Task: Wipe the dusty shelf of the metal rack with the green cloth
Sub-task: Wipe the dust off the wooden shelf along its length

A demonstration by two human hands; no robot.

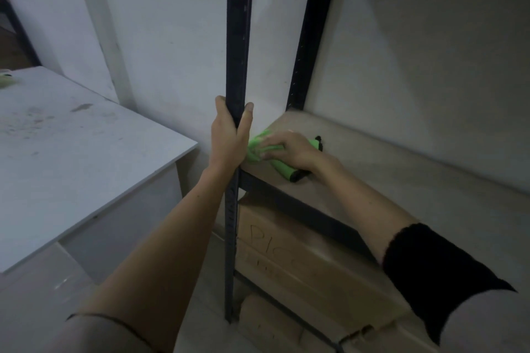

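The right hand has its fingers spread flat, pressing the green cloth onto the shelf at mid-frame, just beside the front post. The left hand is clenched around that post — a brace. To wipe well, I'd keep the palm flat (cloth bunches easily) and sweep in overlapping passes toward the right of the frame.
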